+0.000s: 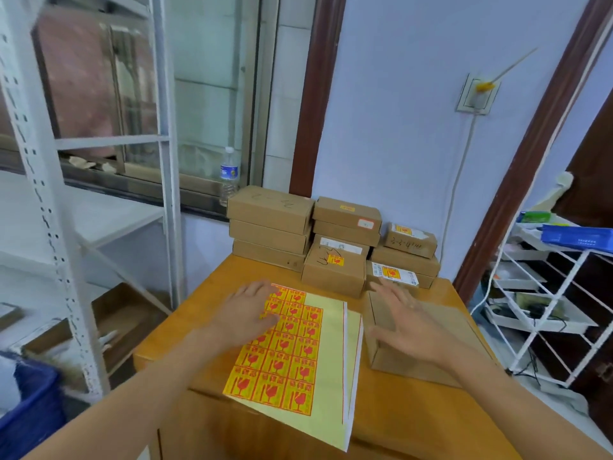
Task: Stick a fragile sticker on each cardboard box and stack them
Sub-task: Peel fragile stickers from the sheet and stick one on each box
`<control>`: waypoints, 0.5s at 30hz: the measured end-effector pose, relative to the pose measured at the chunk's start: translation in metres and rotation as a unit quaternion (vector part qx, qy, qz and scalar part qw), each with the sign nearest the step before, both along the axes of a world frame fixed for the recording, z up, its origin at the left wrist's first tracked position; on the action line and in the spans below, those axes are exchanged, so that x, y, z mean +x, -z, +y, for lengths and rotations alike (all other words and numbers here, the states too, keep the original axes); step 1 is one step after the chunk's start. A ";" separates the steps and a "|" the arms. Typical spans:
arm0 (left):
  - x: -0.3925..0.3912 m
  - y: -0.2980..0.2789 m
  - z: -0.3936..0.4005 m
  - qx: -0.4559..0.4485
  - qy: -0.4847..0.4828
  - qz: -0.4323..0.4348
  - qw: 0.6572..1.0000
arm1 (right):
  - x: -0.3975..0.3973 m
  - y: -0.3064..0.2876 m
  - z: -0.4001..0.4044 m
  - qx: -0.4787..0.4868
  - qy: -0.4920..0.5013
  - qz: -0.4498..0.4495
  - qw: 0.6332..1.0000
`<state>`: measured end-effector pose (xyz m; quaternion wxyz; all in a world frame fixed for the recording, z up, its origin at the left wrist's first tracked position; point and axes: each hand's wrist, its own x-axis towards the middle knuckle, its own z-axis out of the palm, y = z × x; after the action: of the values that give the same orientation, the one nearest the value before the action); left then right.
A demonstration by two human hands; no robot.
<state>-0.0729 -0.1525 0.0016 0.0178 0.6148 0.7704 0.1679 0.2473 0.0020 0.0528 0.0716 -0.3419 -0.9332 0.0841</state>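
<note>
Nearest my view, the sticker sheet [292, 353] lies on the wooden table [398, 423], its long axis running away from me toward the stacked boxes, yellow-and-red fragile stickers filling its left part and bare pale backing to the right. My left hand [247, 313] rests flat on the sheet's far left corner, fingers straight and spread over the top stickers, gripping nothing. My right hand [406, 322] hovers with fingers spread over the plain cardboard box [428, 356] just right of the sheet; motion blur keeps me from saying whether it touches the lid, but it grasps nothing. That box shows no sticker, so I judge it the one to label next; it sits right of the sheet, nearer my right hand, with its long side running roughly alongside the sheet's edge. Beyond, against the wall, stand the box stacks [335, 240]: several front boxes already carry a fragile sticker, while the left stack [270, 224] shows none. All boxes are closed, contents unseen.
</note>
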 end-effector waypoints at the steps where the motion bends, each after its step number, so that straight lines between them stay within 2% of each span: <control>1: -0.012 -0.007 0.010 0.015 -0.015 0.009 1.000 | -0.017 -0.005 0.004 0.013 -0.012 0.008 1.000; 7: -0.089 -0.061 0.078 0.101 -0.148 0.004 0.984 | -0.146 -0.041 0.047 0.000 -0.001 0.056 0.998; 9: -0.119 -0.069 0.100 0.102 -0.198 -0.019 0.975 | -0.185 -0.050 0.065 -0.026 0.019 0.125 0.992; 12: -0.156 -0.057 0.123 0.129 -0.236 -0.137 0.953 | -0.232 -0.044 0.088 -0.067 0.067 0.229 0.969; 15: -0.173 -0.046 0.140 0.187 -0.206 -0.266 0.923 | -0.262 -0.019 0.104 -0.060 0.121 0.299 0.945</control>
<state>-0.2457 -0.0123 0.0476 0.0716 0.3675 0.8015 0.4662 -0.0148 0.1062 0.0722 0.3362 -0.4153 -0.8138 0.2285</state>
